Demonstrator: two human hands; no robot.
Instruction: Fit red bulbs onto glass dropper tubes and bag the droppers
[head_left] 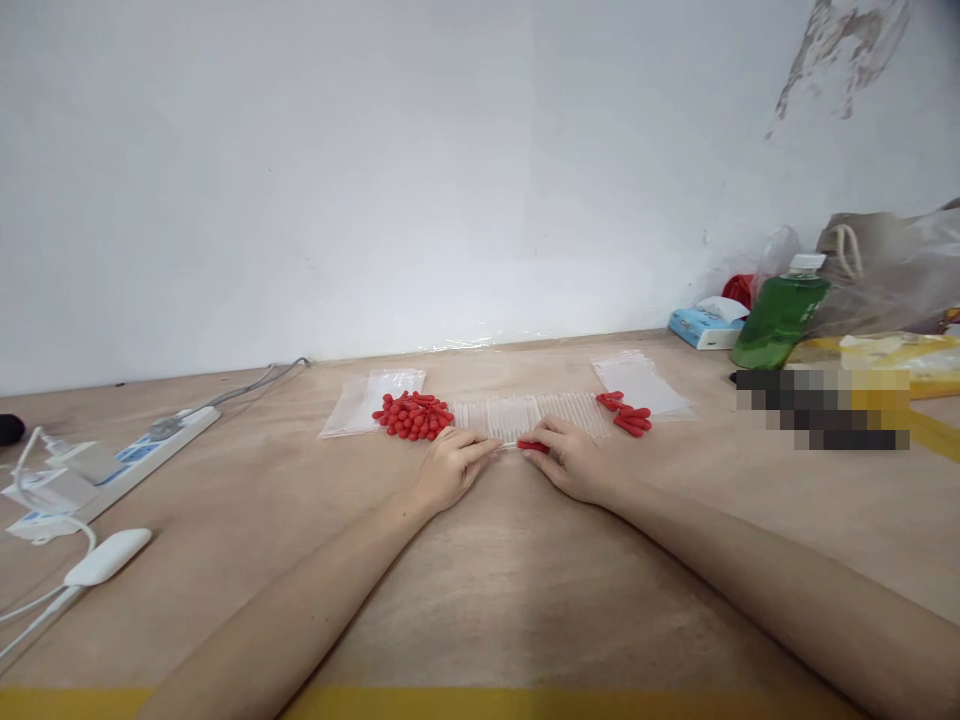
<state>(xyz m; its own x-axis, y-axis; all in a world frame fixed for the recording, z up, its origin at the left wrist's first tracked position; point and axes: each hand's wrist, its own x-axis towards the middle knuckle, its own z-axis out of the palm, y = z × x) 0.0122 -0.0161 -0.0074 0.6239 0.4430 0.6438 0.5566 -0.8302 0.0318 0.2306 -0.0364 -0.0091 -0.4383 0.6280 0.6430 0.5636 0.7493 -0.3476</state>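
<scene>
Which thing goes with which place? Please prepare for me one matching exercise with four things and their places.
1. Single red piece
2. Row of clear sticks
3. Green bottle
4. Power strip

A. Beside the blue tissue pack
B. At the left, with plugs in it
C. In the right hand
D. Lying between two red piles

Pairs: 1-C, 2-D, 3-A, 4-B

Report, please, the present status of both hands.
Left hand: pinching thin pale stick. Right hand: holding red piece. Row of pale sticks lies just beyond hands.
</scene>
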